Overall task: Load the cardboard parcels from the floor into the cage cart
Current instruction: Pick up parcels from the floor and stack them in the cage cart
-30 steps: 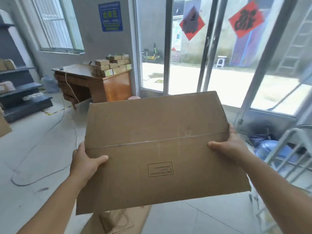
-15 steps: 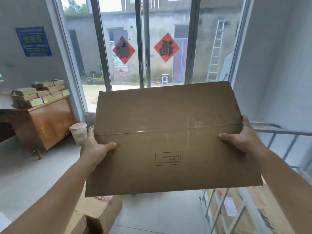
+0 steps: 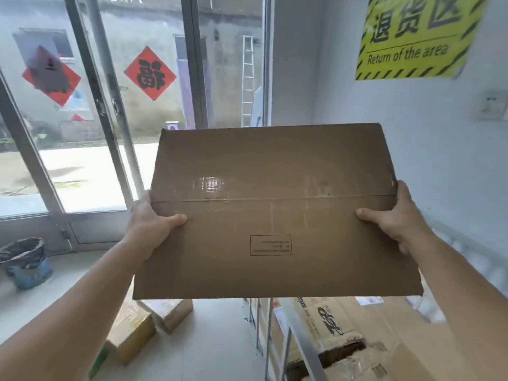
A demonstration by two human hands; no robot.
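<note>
Cardboard everywhere in this shot. One big flat brown parcel (image 3: 272, 213) fills the middle of the view, held up in the air at arm's length with a taped seam running across its top face and a small printed rectangle nearer the person. Left hand (image 3: 149, 225) grips the left edge — thumb curled over the top, the other fingers hidden underneath. Right hand (image 3: 395, 218) does the same on the right edge, thumb on top, fingers wrapped under and out of sight.

Below and to the right of the parcel sits the cage cart (image 3: 291, 342), its grey metal bars visible, with more cardboard boxes (image 3: 338, 323) already stacked inside. The held parcel is above the cart's left side, not touching it.

On the floor to the lower left are a couple more small parcels (image 3: 145, 323), just beside the cart. Further left sits a blue bin (image 3: 26, 262) with a dark liner. Glass doors (image 3: 110, 105) with red diamond decorations are behind, and a yellow "Return of the area" sign (image 3: 412, 37) hangs on the white wall at the right.
</note>
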